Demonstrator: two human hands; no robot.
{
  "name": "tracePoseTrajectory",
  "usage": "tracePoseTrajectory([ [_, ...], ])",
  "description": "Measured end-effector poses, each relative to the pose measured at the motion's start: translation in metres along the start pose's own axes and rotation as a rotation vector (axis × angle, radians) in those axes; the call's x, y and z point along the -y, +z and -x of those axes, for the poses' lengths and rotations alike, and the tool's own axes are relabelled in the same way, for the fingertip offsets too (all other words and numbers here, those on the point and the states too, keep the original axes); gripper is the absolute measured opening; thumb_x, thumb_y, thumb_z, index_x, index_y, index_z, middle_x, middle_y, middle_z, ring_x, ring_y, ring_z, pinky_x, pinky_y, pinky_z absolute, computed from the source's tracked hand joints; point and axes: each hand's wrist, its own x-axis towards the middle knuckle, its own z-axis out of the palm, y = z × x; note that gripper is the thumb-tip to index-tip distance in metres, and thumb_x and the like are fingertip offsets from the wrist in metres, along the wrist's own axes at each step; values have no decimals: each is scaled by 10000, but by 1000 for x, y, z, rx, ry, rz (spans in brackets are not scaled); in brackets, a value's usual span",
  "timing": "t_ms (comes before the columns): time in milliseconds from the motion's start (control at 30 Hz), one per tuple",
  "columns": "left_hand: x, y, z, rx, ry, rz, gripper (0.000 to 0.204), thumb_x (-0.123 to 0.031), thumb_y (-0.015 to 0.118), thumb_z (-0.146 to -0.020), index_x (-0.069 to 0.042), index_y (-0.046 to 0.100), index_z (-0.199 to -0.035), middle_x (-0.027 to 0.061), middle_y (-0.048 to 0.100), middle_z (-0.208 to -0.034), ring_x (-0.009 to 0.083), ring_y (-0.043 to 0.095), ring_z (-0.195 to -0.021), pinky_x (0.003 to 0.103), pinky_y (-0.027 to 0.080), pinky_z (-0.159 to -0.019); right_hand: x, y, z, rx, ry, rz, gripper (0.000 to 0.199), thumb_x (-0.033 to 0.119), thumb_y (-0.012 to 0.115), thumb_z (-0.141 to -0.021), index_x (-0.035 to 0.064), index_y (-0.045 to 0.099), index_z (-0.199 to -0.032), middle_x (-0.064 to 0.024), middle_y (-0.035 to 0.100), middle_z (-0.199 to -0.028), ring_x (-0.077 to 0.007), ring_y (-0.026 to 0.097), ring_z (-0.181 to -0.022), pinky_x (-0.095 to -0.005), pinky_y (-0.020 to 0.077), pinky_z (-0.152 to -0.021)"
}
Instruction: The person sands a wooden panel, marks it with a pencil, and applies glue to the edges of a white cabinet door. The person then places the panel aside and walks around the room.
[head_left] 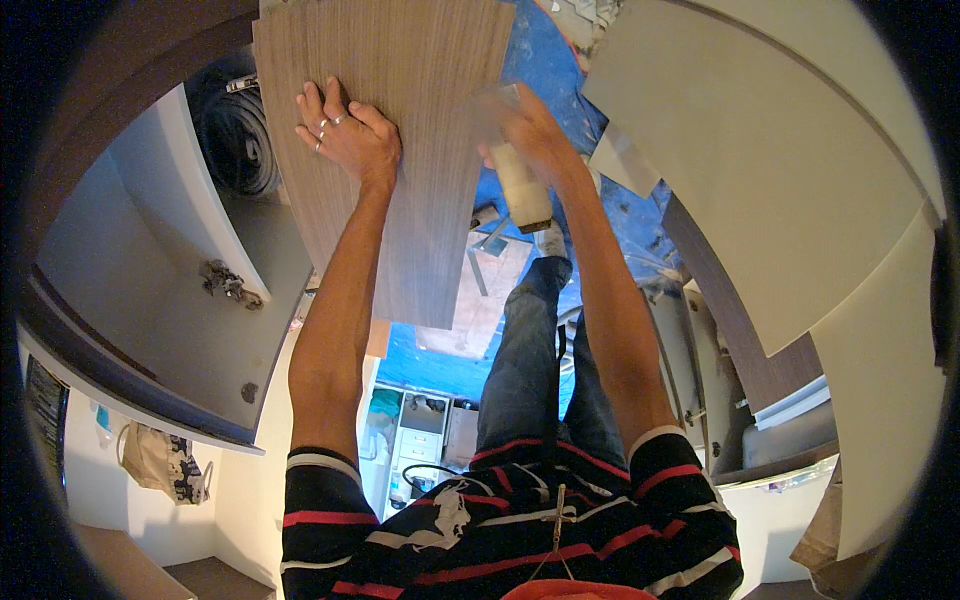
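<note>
My left hand [350,138] rests flat on a brown wood-grain panel [430,210], fingers stretched out, with rings on them. At the panel's right edge, my right hand [532,130] is closed round a pale, thick-bodied tool [522,190]. Its lower end is squared off and dark. The upper end of this tool is smeared by motion and partly covered by my fingers, so its exact kind cannot be made out. Whether the tool touches the panel's edge does not show clearly.
Large pale boards [760,170] lean at the right, above a dark brown board [740,290]. On the left stands an open cabinet [130,250] with metal hinges; a coiled hose [238,150] lies beyond it. Blue sheeting [540,60] covers the floor, with a flat pinkish board [470,320] on it.
</note>
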Motion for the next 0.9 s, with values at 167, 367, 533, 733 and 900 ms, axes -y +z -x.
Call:
tracePoseTrajectory([
  [167, -1, -4, 1, 34, -20, 14, 498, -200, 461, -906, -33, 550, -1366, 203, 389, -1550, 375, 244, -1500, 614, 73, -1207, -6, 2, 2, -57, 3, -56, 336, 320, 581, -1006, 45, 470, -1164, -145, 627, -959, -233, 665, -620, -365, 577, -487],
  [367, -2, -3, 0, 33, -26, 9, 496, -200, 456, -915, -40, 539, -1377, 201, 382, -1554, 371, 243, -1502, 616, 70, -1208, 3, 1, -3, -7, 15, -26, 371, 339, 585, -1004, 40, 454, -1179, -152, 622, -979, -246, 669, -622, -387, 585, -506],
  [533, 0, -2, 1, 28, -25, 4, 492, -203, 458, -918, -41, 538, -1376, 201, 386, -1549, 373, 246, -1500, 624, 74, -1204, -13, -12, -15, 37, -356, 393, 415, 305, 605, -986, 6, 505, -1256, -163, 630, -1034, -228, 675, -705, -347, 599, -580],
  [733, 0, -2, 1, 29, -3, -17, 490, -200, 456, -923, -38, 532, -1379, 202, 386, -1548, 379, 246, -1498, 628, 80, -1200, -18, -32, -21, 60, -362, 438, 421, 325, 623, -981, -2, 539, -1233, -123, 651, -954, -196, 672, -718, -329, 598, -600],
  [900, 0, -4, 2, 39, -10, 5, 495, -200, 459, -918, -42, 530, -1381, 199, 390, -1547, 380, 240, -1499, 624, 79, -1200, -3, -24, -13, -308, -277, 50, 386, 297, 771, -885, 25, 594, -1094, -53, 658, -875, -155, 646, -719, -302, 561, -635],
])
